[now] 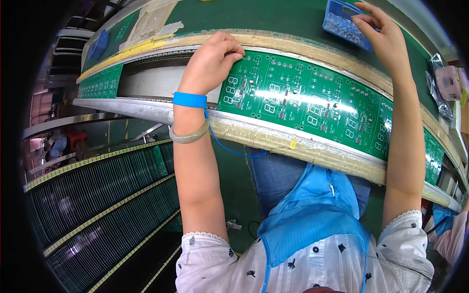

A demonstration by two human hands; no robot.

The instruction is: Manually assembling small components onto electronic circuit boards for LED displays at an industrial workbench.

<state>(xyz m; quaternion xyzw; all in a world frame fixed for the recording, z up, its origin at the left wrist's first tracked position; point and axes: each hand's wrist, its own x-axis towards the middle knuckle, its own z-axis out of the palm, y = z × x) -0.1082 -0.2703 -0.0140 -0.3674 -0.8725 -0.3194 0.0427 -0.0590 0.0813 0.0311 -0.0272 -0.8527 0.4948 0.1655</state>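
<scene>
A long green circuit board (312,105) with white digit outlines and small mounted parts lies in the rail track in front of me. At its far left corner is my left hand (212,58), thumb and fingers pinched together. Whatever is between those fingertips is too small to make out. My right hand (386,36) is raised over the right end of a blue bin (346,24) full of tiny clear or grey parts. Its thumb and fingers are curled together in a pinch, and I cannot make out what they hold. A blue wrist strap (189,100) with a cord circles my left wrist.
Another green board (100,83) sits farther left in the track, and one more (434,156) at the right. Racks of upright boards (102,195) stand at lower left. A second blue bin (98,45) and bagged items (439,93) lie on the bench. Another person's sleeve (447,234) shows at right.
</scene>
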